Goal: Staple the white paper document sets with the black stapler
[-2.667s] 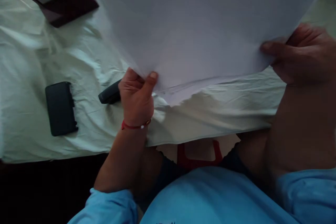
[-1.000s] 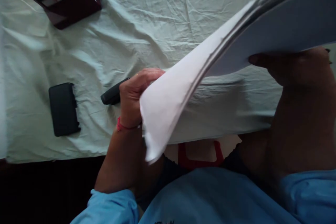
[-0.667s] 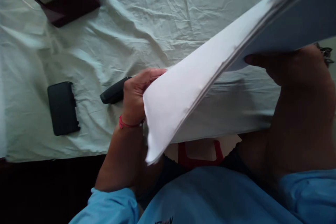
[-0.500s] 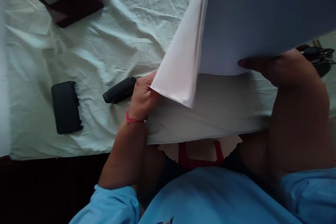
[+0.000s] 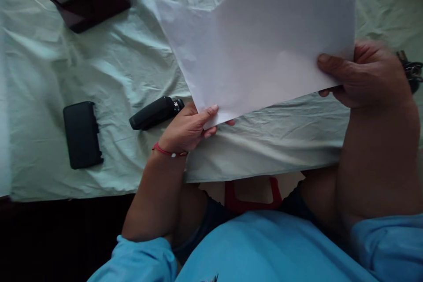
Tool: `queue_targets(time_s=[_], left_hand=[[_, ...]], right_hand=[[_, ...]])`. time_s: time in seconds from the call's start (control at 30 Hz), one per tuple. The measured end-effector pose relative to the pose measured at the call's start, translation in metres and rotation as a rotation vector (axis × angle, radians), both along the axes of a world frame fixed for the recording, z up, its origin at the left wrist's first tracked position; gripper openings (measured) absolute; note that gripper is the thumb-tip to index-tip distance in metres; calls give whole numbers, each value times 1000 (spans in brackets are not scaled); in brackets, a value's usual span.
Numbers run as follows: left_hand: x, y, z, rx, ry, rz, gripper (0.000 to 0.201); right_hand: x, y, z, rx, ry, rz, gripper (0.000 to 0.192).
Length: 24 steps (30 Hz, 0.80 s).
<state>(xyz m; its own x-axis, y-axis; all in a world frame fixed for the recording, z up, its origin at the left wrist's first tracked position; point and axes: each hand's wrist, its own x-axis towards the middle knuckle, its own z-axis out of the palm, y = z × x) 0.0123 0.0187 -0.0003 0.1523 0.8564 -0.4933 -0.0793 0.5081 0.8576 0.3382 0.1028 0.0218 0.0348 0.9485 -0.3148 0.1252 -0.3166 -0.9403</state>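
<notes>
Across the frame's upper centre, I see the paper sheets (image 5: 264, 44), edge-on a moment ago, now turned flat, right hand (image 5: 363, 75) pinching their right edge, left hand (image 5: 188, 128) fingering the lower corner.

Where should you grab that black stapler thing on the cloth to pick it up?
Best guess: grip the black stapler across its long sides, near the middle, coming down from above. It lies flat on the cloth, long and narrow, with free cloth on both sides. The left hand is right beside its end, so avoid that end.
</notes>
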Motion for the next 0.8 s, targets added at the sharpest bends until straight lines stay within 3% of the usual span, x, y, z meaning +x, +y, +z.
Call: queue_targets(time_s=[0.17, 0.37, 0.47, 0.57, 0.8], left_hand=[[-3, 1, 10, -87, -69, 10, 20], [-3, 2, 16, -222, -205, 146, 10], [7, -1, 16, -309, -241, 258, 24], [16, -6, 17, -387, -260, 271, 32], [25, -22, 15, -255, -218, 285, 11]], right_hand=[[-2, -1, 1, -75, -1, 41, 11], [-17, 0, 14, -123, 23, -93, 15], [-23, 2, 20, -122, 41, -162, 17], [-27, 4, 22, -107, 49, -177, 20], [-40, 6, 16, -95, 85, -179, 21]])
